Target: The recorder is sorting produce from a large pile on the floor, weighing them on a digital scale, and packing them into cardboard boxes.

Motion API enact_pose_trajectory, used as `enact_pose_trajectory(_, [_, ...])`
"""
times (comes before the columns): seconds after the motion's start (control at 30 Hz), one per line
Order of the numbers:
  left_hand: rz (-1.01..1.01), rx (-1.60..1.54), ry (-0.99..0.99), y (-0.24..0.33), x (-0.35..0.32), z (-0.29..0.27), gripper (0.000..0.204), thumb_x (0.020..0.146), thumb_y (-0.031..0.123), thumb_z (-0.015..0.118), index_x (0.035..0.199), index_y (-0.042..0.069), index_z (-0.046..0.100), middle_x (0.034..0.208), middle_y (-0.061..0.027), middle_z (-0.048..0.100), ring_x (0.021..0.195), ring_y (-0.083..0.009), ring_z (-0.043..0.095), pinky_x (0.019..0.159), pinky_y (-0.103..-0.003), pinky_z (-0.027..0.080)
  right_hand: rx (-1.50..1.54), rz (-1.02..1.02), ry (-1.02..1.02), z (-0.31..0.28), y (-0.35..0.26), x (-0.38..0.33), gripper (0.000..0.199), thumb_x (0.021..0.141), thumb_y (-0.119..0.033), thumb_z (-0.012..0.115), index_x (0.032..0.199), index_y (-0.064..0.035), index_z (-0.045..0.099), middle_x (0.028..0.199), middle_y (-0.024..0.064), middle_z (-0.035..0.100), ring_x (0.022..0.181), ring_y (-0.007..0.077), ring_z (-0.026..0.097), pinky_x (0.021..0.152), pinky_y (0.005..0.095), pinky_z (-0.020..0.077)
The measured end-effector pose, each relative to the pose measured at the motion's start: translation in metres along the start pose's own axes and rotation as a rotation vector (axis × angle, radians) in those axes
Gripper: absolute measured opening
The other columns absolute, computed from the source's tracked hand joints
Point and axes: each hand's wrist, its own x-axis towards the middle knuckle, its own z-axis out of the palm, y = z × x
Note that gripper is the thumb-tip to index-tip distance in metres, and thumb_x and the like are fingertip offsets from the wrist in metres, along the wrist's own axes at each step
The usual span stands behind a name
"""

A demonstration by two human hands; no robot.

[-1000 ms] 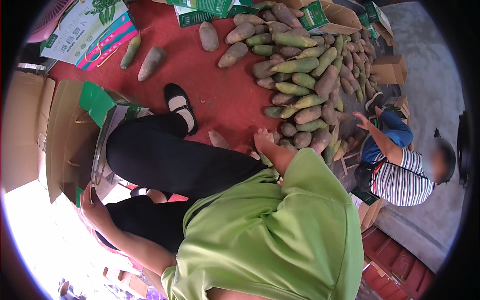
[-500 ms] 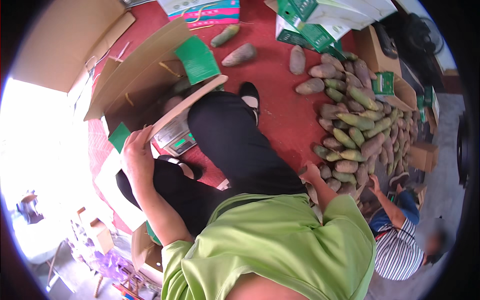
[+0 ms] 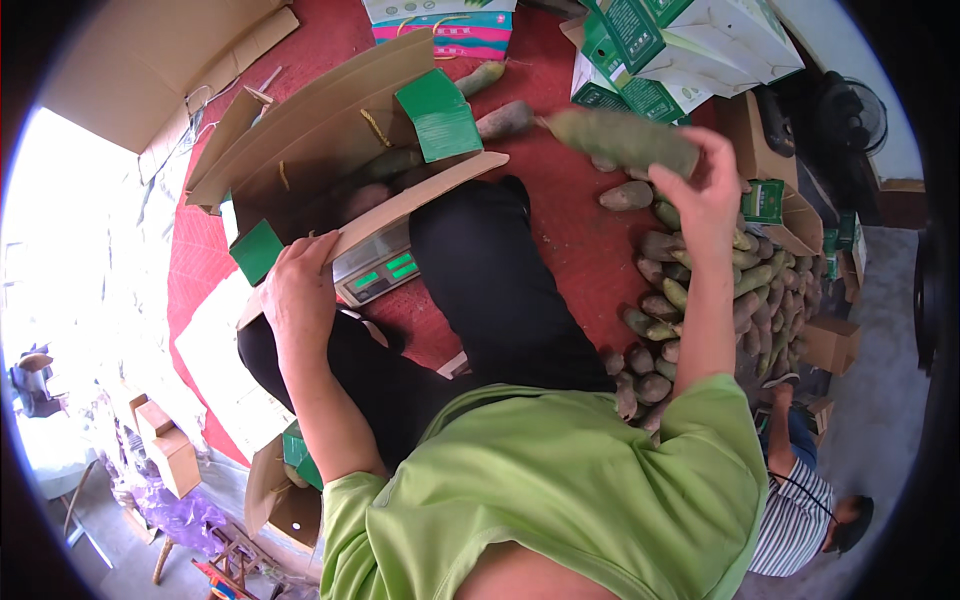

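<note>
My right hand [image 3: 708,195] is raised over the red floor covering and grips one end of a long green radish [image 3: 620,140], slightly blurred. My left hand [image 3: 300,290] pinches the near flap of an open cardboard box [image 3: 420,203] with green end flaps and yellow cord handles. Several radishes [image 3: 368,198] lie inside the box, partly hidden by the flap. Beneath the box is a scale [image 3: 378,280] with lit green displays, next to my left leg.
A large heap of radishes [image 3: 760,290] spreads on the right. A loose reddish radish [image 3: 508,120] lies beyond the box. Green-and-white cartons [image 3: 680,60] stand at the far right, a pink-and-blue carton [image 3: 470,38] at the back. Another person [image 3: 800,510] is at lower right.
My right hand has risen from the near edge of the heap, now with a green radish in it. My left hand stays on the box flap. The view has shifted slightly.
</note>
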Motion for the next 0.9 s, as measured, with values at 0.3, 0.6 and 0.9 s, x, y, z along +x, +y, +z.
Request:
enact_pose_trajectory(0.3, [-0.037, 0.024, -0.048, 0.008, 0.000, -0.003, 0.030, 0.078, 0.003, 0.058, 0.103, 0.013, 0.070, 0.097, -0.0070, 0.066, 0.094, -0.0268, 0.062, 0.080, -0.038, 0.050, 0.088, -0.256, -0.305, 0.146, -0.063, 0.042, 0.050, 0.067, -0.009, 0.081, 0.110, -0.0031, 0.055, 0.096, 0.0073, 0.062, 0.088, 0.0163, 0.062, 0.077, 0.0287, 0.0516])
enact_pose_trajectory(0.6, [0.058, 0.027, -0.055, -0.004, 0.001, 0.006, 0.031, 0.080, -0.003, 0.055, 0.106, 0.009, 0.069, 0.100, -0.0115, 0.067, 0.092, -0.0298, 0.064, 0.079, -0.038, 0.050, 0.087, -0.071, -0.348, 0.126, 0.017, 0.015, 0.032, 0.080, -0.018, 0.072, 0.107, -0.0033, 0.063, 0.099, 0.0072, 0.067, 0.094, 0.0167, 0.063, 0.082, 0.0291, 0.0500])
enact_pose_trajectory(0.9, [0.034, -0.025, -0.026, -0.021, 0.009, 0.019, 0.022, 0.091, 0.009, 0.055, 0.109, 0.012, 0.069, 0.096, -0.0081, 0.067, 0.087, -0.0246, 0.066, 0.076, -0.035, 0.051, -0.663, 0.552, -0.334, -0.088, 0.212, -0.145, 0.029, 0.077, -0.023, 0.068, 0.102, -0.0080, 0.066, 0.104, 0.0138, 0.066, 0.098, 0.0316, 0.062, 0.085, 0.0401, 0.0487])
